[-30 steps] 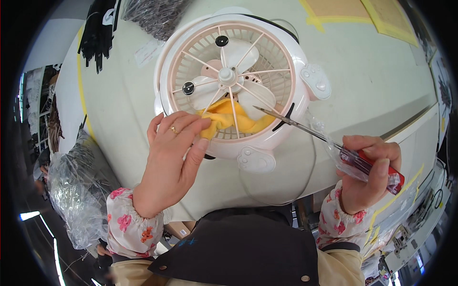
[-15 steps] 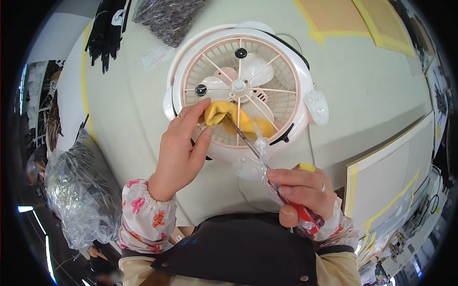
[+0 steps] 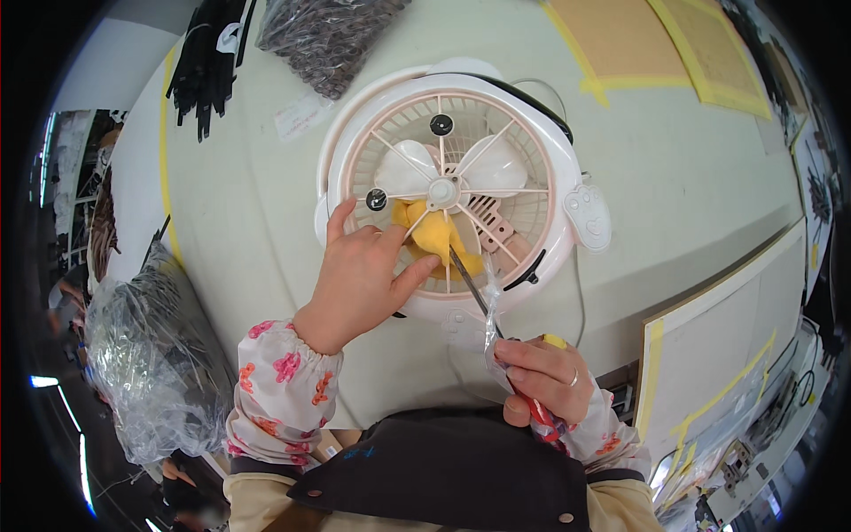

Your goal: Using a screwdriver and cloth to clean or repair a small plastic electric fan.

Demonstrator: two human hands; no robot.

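Yellow cloth (image 3: 432, 235) in near part of white-and-pink fan (image 3: 562, 173), partly behind its spokes (image 3: 501, 191); clear plastic bag (image 3: 306, 22) of dark pieces (image 3: 332, 53) beyond, paper slip (image 3: 303, 117) beside it, print too small to read; left hand (image 3: 359, 282) spread over spokes, can't tell if pinching cloth; right hand (image 3: 554, 377) grips red-handled tool (image 3: 542, 415), metal shaft (image 3: 470, 282) angled into cloth

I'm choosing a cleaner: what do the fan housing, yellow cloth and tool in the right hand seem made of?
Fan housing: probably moulded plastic, white and glossy, given its smooth highlights.
Yellow cloth: soft matte fabric, judging by its loose folds; fibre unclear.
Tool shaft: thin, straight and dark, likely metal with slight sheen; red handle, partly covered, perhaps glossy plastic, given its glints.
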